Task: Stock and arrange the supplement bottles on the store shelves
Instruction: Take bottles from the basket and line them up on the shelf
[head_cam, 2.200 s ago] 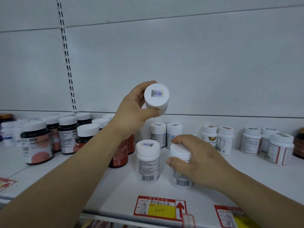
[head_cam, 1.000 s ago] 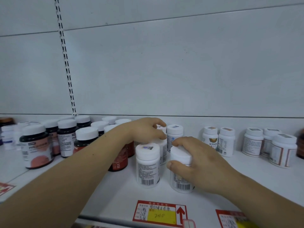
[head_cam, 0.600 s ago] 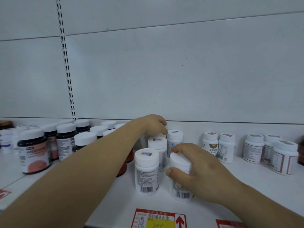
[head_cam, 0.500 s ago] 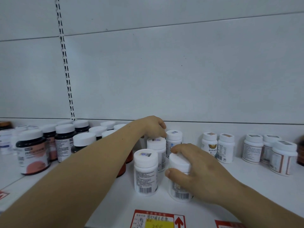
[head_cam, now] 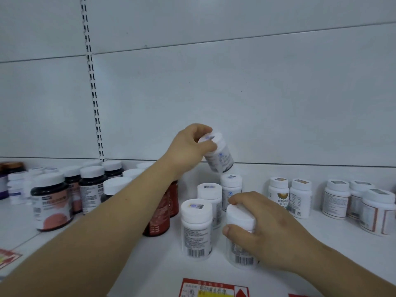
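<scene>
Landmark: the front bottle (head_cam: 196, 228), white and capped with its barcode facing outward, stands upright on the shelf (head_cam: 150, 266).
Task's thing: the lifted bottle (head_cam: 220, 159), white with a white cap, is held in the air above and behind the front bottle, clear of the shelf.
Left hand (head_cam: 186, 147): its fingers (head_cam: 200, 128) are curled over the cap, which is pinched against the thumb.
Right hand (head_cam: 270, 230): its fingers (head_cam: 237, 199) are wrapped round the steadied bottle (head_cam: 241, 215), which stands just to the right of the front bottle.
Long axis: the lifted bottle is tilted. Its cap is turned up, left and toward the viewer. Its base is turned down and right, toward the back panel (head_cam: 278, 103).
Neighbours: a middle bottle (head_cam: 209, 192) and a rear bottle (head_cam: 231, 186) stand behind the front bottle. The rear cap lies just below the lifted base, apart from it.
Step in hand: this is judged to be the arranging of the white-bottle rows, with one bottle in transit.
Next move: the lifted bottle would need to be righted and lowered base-first into a gap behind the front bottle, without the rear cap being struck.
</scene>
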`<act>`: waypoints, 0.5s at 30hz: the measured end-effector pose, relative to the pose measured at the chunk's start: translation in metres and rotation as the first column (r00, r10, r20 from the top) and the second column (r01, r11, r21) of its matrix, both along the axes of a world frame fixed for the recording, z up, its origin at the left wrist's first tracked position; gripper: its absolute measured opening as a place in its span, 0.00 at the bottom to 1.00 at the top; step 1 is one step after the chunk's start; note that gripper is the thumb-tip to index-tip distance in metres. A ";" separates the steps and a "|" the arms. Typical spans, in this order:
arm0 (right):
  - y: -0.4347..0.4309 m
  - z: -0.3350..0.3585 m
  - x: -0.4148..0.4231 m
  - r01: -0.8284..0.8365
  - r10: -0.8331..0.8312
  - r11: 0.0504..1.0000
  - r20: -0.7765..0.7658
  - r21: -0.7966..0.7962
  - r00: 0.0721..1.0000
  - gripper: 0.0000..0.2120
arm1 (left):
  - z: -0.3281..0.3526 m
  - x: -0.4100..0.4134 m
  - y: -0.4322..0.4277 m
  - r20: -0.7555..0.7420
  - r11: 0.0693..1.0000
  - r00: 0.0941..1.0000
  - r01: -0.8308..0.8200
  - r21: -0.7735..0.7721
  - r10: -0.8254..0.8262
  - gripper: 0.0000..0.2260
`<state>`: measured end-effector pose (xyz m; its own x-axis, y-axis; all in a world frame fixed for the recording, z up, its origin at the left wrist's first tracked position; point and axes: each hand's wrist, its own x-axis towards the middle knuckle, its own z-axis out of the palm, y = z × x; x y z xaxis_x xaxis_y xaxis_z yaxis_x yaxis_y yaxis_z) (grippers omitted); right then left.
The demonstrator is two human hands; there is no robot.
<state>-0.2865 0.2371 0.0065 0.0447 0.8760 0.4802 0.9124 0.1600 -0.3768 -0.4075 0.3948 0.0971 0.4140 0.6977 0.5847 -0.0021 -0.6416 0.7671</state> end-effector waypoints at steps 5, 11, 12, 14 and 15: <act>-0.002 0.002 -0.001 -0.003 0.002 1.000 -0.011 -0.008 1.000 0.14 | 0.003 -0.009 -0.024 0.510 0.915 0.851 0.296 -0.273 -0.123 0.08; 0.000 -0.002 0.000 -0.011 0.011 0.999 0.018 0.038 1.000 0.13 | -0.007 -0.018 -0.025 0.667 0.706 0.728 0.556 -0.439 -0.158 0.16; 0.000 -0.002 0.000 -0.011 0.010 0.999 0.021 0.043 1.000 0.13 | -0.009 -0.021 -0.025 0.677 0.663 0.717 0.590 -0.461 -0.168 0.20; 0.000 -0.001 0.000 -0.006 0.006 0.999 0.015 0.049 1.000 0.13 | -0.012 -0.026 -0.026 0.685 0.578 0.700 0.649 -0.494 -0.201 0.25; 0.000 0.000 -0.001 -0.005 0.005 0.999 0.008 0.051 1.000 0.13 | -0.012 -0.029 -0.028 0.677 0.556 0.703 0.660 -0.506 -0.219 0.27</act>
<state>-0.2874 0.2367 0.0065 0.0368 0.8504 0.5248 0.9143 0.1833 -0.3611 -0.4367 0.3672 0.0847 0.5964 0.7660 0.2399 -0.6282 0.2594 0.7336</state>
